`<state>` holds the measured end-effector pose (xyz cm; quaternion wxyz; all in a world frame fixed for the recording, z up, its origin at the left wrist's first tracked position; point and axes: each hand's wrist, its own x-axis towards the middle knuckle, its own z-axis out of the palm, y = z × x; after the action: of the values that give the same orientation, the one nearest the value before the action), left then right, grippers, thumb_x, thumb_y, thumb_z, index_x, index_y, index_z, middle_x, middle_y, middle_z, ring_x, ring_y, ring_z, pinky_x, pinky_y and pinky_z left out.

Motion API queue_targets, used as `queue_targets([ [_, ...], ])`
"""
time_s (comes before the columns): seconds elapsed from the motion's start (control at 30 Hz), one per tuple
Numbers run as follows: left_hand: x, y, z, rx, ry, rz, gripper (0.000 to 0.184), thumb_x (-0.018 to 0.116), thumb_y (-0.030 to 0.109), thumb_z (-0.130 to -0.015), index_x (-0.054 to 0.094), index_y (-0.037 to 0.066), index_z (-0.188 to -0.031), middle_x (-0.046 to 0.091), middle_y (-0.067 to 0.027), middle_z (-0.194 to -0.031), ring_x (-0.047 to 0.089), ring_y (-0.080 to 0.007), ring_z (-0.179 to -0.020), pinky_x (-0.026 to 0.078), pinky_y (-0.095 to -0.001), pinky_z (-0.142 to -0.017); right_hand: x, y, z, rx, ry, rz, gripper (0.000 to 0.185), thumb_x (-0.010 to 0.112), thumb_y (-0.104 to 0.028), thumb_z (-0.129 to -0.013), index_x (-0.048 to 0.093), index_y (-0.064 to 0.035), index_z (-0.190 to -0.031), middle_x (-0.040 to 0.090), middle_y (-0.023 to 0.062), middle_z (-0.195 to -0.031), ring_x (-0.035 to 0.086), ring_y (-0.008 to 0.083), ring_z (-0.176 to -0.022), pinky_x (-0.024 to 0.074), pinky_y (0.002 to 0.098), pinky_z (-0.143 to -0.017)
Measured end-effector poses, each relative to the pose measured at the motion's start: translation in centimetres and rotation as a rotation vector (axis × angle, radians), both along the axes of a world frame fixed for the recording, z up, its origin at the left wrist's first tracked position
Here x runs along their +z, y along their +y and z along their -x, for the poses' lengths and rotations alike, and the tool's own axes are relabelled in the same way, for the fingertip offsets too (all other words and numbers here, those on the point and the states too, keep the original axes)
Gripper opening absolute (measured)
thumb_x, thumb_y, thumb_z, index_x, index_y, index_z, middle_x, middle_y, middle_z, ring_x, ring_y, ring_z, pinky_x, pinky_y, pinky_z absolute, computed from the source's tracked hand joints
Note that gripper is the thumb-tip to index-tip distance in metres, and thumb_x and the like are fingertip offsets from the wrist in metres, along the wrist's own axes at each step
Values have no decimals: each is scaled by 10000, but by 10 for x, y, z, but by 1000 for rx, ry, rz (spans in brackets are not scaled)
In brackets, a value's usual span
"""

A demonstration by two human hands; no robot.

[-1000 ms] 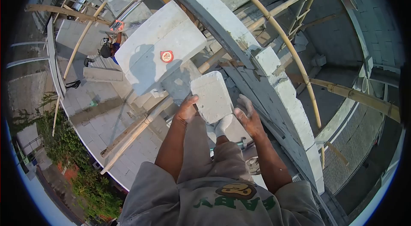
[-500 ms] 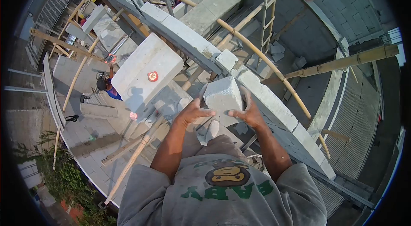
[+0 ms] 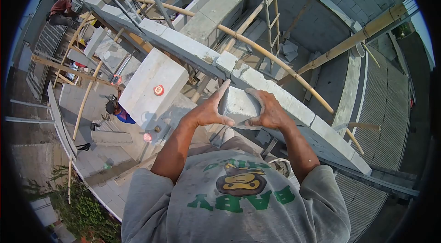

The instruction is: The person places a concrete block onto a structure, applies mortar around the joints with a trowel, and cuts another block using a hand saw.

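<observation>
1. Left hand point(image 3: 210, 110) and right hand point(image 3: 272, 110), fingers spread partway, grip 1 concrete block point(image 3: 242, 103) from its 9 and 3 o'clock sides.
2. The masonry wall point(image 3: 294, 104) runs near the block, towards 1 o'clock.

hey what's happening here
Someone is holding a pale block between their left hand and right hand, just on the near side of a long wall. To the left, a round red thing lies on some white blocks, and a person in blue is beyond those.
</observation>
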<state>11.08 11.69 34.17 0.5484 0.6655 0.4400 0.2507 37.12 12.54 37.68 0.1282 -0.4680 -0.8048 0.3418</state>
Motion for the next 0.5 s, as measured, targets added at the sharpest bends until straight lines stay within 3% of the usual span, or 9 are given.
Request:
queue_targets([
  [0.03,-2,0,-6,-16,1,-13,1325,904,473,-543,134,53,-1535,201,-252,-1554,181,-360,-1457,196,-401,-1178,2,0,-1,9,23,38,971,875,-371,-542,466,-86,-1376,521,194,-1331,460,372,-1262,360,442,-1076],
  [0.07,-2,-1,-11,45,-10,-38,1256,904,460,-565,203,24,-1513,330,-259,-1486,312,-356,-1398,274,-394,-1138,2,2,-3,2,59,130,950,869,-389,-564,474,-88,-1374,515,191,-1341,452,366,-1275,358,441,-1082],
  [0.13,-14,-3,-17,127,-136,108,1199,899,450,-588,250,4,-1492,415,-240,-1420,403,-330,-1327,329,-379,-1092,-1,9,-8,-8,138,315,910,857,-424,-607,490,-92,-1371,505,185,-1362,436,356,-1303,356,438,-1092],
  [0.17,-18,-5,-18,174,-196,180,1170,897,444,-599,274,-7,-1481,458,-230,-1387,448,-317,-1291,357,-371,-1069,-6,11,-10,-59,149,279,888,844,-442,-632,495,-91,-1369,505,182,-1365,438,356,-1302,357,439,-1093],
  [0.2,-15,-10,-21,235,-198,181,939,851,353,-708,366,7,-1433,512,-155,-1316,502,-234,-1210,398,-343,-1015,-14,13,-12,-105,159,243,867,831,-459,-657,499,-89,-1368,505,180,-1368,441,356,-1302,358,439,-1094],
  [0.3,-36,-20,-21,479,-338,388,877,823,364,-744,391,-9,-1410,534,-166,-1290,515,-230,-1201,408,-341,-1003,-26,13,-23,-313,271,159,745,758,-478,-777,524,-51,-1339,540,181,-1324,492,339,-1257,382,424,-1064],
  [0.33,-44,-24,-20,602,-339,388,795,795,426,-762,476,-13,-1342,612,-150,-1193,614,-212,-1046,482,-344,-892,-41,13,-29,-415,358,214,726,750,-468,-793,525,-40,-1334,554,181,-1303,506,332,-1242,388,419,-1054],
  [0.43,-66,-29,-6,722,-484,677,756,741,515,-779,529,26,-1316,618,-126,-1212,633,-220,-1022,490,-330,-879,-70,4,-47,-533,418,397,647,710,-421,-852,531,-5,-1315,581,194,-1268,536,291,-1207,411,384,-1017],
  [0.5,-70,-31,0,790,-516,677,732,663,587,-808,541,78,-1320,603,-101,-1272,612,-234,-1102,478,-360,-911,-86,-11,-52,-547,394,515,630,706,-410,-858,535,-4,-1309,579,203,-1275,538,285,-1203,414,377,-1011],
])
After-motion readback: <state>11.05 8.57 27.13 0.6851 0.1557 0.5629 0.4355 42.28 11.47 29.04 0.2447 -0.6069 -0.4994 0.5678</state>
